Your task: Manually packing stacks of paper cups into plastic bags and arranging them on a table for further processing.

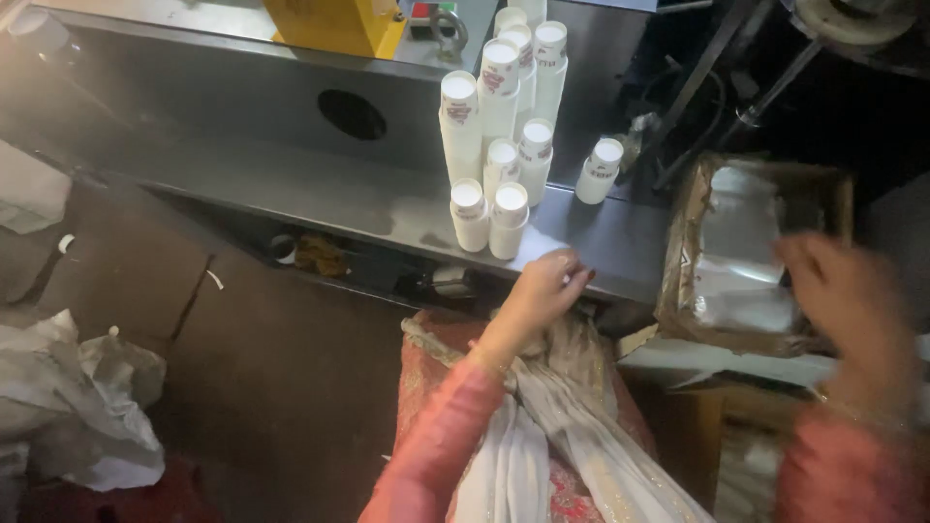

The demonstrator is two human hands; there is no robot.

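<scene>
My left hand (544, 287) rests at the front edge of a grey metal ledge (329, 199), fingers curled together, with nothing visible in it. Just beyond it stand several stacks of white paper cups (496, 145), upside down, some tall and some short. One short stack (599, 171) stands apart to the right. My right hand (841, 291) is blurred, fingers spread, hovering over a cardboard box (683, 242) lined with shiny clear plastic (741, 252). Both sleeves are pink.
A yellow machine part (334, 24) sits on top of the grey machine body, which has a round hole (351, 114). Crumpled white plastic bags (73, 407) lie on the dark floor at left. A pale scarf (562, 426) drapes over my lap.
</scene>
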